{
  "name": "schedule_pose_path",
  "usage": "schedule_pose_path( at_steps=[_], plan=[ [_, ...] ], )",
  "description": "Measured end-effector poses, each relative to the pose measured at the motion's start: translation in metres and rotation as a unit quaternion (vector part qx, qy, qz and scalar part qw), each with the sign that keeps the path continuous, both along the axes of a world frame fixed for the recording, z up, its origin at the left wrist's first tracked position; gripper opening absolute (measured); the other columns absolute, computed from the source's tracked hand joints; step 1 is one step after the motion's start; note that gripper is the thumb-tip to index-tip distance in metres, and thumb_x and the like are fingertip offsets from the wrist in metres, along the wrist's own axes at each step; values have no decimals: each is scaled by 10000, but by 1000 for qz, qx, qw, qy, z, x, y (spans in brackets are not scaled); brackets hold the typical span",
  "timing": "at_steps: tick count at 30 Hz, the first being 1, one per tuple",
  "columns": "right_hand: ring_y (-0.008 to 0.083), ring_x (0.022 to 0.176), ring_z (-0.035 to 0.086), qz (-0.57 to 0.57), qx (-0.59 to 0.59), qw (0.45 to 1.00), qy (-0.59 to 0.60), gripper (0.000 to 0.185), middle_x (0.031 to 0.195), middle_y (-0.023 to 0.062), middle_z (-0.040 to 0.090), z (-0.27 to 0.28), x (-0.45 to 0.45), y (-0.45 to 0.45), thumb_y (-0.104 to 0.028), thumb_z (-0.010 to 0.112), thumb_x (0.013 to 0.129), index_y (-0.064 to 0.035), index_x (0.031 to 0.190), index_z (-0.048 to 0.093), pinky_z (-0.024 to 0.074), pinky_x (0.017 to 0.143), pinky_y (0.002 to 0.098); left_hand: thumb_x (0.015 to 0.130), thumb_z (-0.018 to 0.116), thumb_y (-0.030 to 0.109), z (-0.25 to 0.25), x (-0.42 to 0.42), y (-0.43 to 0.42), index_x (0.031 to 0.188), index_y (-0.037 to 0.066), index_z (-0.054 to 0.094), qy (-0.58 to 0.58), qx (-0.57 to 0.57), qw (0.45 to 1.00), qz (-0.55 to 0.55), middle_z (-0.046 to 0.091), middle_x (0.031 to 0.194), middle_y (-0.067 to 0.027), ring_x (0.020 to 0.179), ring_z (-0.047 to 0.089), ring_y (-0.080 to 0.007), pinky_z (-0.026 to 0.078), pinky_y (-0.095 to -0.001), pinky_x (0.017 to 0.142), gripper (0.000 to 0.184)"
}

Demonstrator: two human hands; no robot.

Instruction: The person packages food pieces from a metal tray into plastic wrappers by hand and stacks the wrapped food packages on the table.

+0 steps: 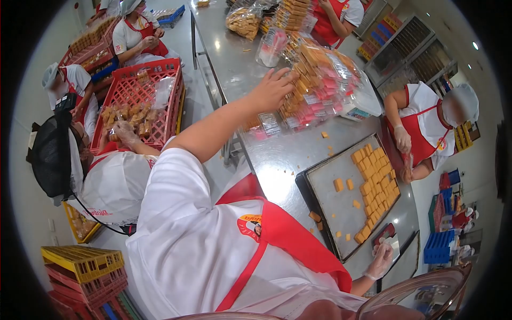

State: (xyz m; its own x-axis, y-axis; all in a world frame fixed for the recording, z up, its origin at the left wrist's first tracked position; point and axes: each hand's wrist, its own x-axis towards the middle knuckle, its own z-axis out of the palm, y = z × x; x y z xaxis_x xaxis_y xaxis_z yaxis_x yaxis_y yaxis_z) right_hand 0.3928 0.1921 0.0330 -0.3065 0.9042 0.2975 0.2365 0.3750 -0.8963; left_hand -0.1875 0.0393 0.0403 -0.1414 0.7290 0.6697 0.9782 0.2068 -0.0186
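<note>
My left hand (274, 89), bare, reaches across the steel table with its fingers spread. The fingertips are at the edge of a heap of clear plastic packs (314, 80) filled with golden-brown biscuit pieces, some with pink labels. Low on the right, my right hand (381, 261) wears a clear glove. Its fingers are closed on a flat silvery piece with a red part (385, 234); its exact kind cannot be made out. Beside that hand lies a dark-rimmed baking tray (325, 181) with rows of cut golden biscuit pieces (376, 181) along one side and a few loose ones.
The steel table (272, 154) carries crumbs and another tray (405, 261). A co-worker (426, 122) stands across the table. On the left, another person's gloved hand (125, 133) is in a red crate (173, 101) of packs. Stacked crates (85, 266) stand lower left.
</note>
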Motion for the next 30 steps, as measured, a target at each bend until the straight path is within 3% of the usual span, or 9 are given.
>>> schedule_pose_path(
  at_steps=[6,9,15,18,22,25,27,28,30],
  plan=[
    [82,650,445,-26,-7,1000,15,131,943,77,560,8,-8,-11,-167,511,848,-45,895,506,353,582,199,659,599,96,6,-3,1,1021,99,519,-6,-24,1000,-8,361,1299,-71,1252,254,-290,248,-512,986,371],
    [70,633,479,-11,42,999,-4,211,801,23,550,7,-6,-9,-272,528,853,-63,866,498,366,535,189,675,562,55,10,0,0,1058,95,495,-21,-13,1000,-8,386,1271,-85,1239,278,-300,259,-501,979,390],
    [68,607,461,-26,35,999,-9,229,705,17,528,9,-6,-11,-288,536,852,-61,861,505,347,532,178,680,532,23,25,5,4,1166,96,434,-130,70,988,-36,472,1173,-110,1191,359,-288,258,-504,973,501],
    [82,646,450,2,-1,1000,0,161,907,77,567,6,1,-8,-209,524,857,-50,866,497,367,597,204,678,532,22,33,6,4,1194,105,414,-155,84,983,-45,493,1148,-114,1155,398,-280,265,-504,963,536],
    [83,647,451,7,9,1000,-9,180,900,74,565,7,0,-11,-224,526,857,-47,870,495,370,600,204,675,533,34,38,4,4,1131,92,474,-159,78,982,-60,509,1122,-128,1102,436,-280,296,-455,945,464],
    [84,649,450,0,13,1000,-24,190,893,72,563,9,0,-13,-231,524,859,-44,870,492,371,602,204,707,569,91,48,0,3,1001,67,547,-184,54,981,-33,525,1096,-138,1066,461,-284,329,-403,919,296],
    [82,654,450,7,13,1000,-19,196,891,69,561,5,9,-8,-235,522,860,-42,874,490,371,602,203,728,601,180,51,-14,20,929,55,566,-159,242,957,-13,534,1077,-143,1040,479,-290,351,-381,899,239],
    [81,659,451,3,9,1000,-21,196,889,66,559,5,8,-9,-235,525,859,-43,875,490,372,603,203,739,617,225,60,-16,26,893,48,576,-146,332,932,-4,539,1068,-146,1027,488,-293,362,-371,890,238],
    [80,668,452,-8,1,999,-32,194,886,59,556,11,6,-12,-235,529,856,-46,876,491,373,605,203,700,669,373,96,-22,32,922,31,575,-305,266,914,-11,527,1102,-162,1029,487,-307,380,-368,877,418]
  ],
)
